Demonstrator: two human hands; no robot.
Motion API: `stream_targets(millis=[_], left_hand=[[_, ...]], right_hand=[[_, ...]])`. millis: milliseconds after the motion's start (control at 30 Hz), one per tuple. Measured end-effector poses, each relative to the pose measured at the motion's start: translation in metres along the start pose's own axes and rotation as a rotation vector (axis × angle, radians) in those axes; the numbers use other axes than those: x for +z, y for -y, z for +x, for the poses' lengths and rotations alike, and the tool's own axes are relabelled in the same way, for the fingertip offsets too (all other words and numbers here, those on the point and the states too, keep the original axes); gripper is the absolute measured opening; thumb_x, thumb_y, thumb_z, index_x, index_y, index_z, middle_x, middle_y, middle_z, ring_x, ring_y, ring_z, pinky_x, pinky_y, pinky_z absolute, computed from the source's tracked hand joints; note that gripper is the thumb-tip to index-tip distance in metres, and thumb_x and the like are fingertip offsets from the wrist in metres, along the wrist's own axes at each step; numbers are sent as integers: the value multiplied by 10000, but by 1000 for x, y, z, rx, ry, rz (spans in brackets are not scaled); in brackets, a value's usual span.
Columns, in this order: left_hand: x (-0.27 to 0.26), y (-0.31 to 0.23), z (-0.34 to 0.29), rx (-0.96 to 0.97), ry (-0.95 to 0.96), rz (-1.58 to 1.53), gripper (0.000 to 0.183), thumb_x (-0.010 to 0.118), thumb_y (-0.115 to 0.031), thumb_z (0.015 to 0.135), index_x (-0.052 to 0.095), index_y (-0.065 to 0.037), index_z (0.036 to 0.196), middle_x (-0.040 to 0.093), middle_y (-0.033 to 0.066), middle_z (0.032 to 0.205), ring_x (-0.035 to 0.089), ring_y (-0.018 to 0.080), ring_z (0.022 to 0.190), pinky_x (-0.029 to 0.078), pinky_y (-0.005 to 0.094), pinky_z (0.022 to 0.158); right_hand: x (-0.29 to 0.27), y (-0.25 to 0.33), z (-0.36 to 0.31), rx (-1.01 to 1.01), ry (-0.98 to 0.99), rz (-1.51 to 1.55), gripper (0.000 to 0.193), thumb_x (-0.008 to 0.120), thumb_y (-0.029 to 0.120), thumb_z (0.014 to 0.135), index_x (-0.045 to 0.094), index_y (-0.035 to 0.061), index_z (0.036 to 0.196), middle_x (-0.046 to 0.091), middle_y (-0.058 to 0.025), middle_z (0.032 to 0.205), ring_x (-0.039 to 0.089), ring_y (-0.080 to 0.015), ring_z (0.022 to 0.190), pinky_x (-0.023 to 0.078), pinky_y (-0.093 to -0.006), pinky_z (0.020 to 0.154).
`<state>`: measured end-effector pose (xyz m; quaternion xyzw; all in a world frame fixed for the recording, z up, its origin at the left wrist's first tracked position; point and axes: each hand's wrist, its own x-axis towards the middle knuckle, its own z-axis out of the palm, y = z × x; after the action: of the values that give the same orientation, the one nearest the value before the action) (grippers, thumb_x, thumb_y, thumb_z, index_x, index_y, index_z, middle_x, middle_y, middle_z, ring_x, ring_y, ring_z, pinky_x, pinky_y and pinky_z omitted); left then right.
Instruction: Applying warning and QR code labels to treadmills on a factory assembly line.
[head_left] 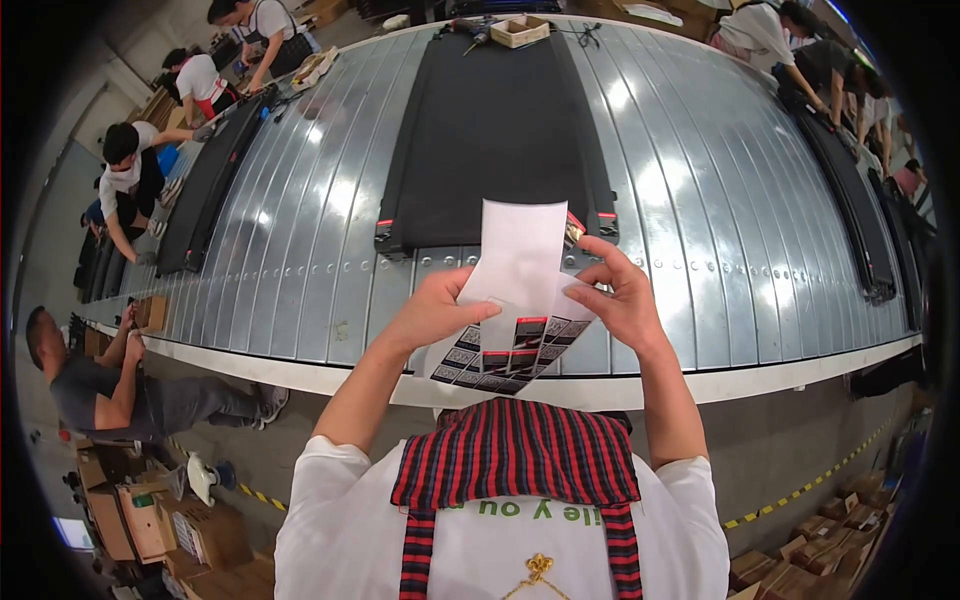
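Note:
I hold sheets of stickers (495, 365), printed in black, white and red, between both hands above the near edge of the table. A blank white sheet (524, 245) stands up from them and curves away from me. My left hand (438, 312) pinches the sheets' left side, thumb on top. At the right side, my right hand (622, 298) grips them between thumb and fingers, its index finger stretched forward. Close to that fingertip is a small red and gold patch (574, 228), too small to make out. Beyond the paper lies a black flat treadmill (490, 140) with red-marked corners.
The table (690, 300) has a slatted metal top. A power drill (473, 38) and a wooden box (520, 31) sit at the treadmill's far end. More treadmills lie left (212, 195) and right (838, 190), with people working there. Cardboard boxes (205, 530) stand on the floor.

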<state>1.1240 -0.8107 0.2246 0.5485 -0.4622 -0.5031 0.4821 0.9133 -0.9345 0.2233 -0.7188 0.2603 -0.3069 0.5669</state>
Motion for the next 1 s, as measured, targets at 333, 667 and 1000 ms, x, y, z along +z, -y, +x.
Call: stream_targets(millis=[333, 667, 1000], left_hand=[[44, 13, 35, -179, 149, 244, 251, 642, -115, 724, 607, -8, 948, 617, 8, 825, 536, 64, 759, 445, 229, 692], [58, 42, 68, -211, 257, 207, 245, 620, -162, 758, 602, -7, 946, 596, 3, 791, 505, 68, 737, 425, 232, 697], [27, 56, 101, -265, 359, 459, 277, 561, -277, 831, 597, -26, 944, 599, 47, 678, 540, 85, 674, 450, 254, 638]], right_hand=[[-72, 0, -18, 51, 31, 152, 651, 686, -24, 650, 399, 61, 1229, 598, -55, 791, 559, -126, 758, 431, -273, 739], [-60, -37, 0, 166, 26, -86, 531, 646, -16, 703, 430, 79, 1179, 593, -67, 806, 565, -124, 787, 463, -268, 679], [-122, -94, 65, 351, -254, 0, 239, 650, 124, 731, 596, -8, 924, 601, -39, 837, 537, -97, 772, 422, -220, 664]])
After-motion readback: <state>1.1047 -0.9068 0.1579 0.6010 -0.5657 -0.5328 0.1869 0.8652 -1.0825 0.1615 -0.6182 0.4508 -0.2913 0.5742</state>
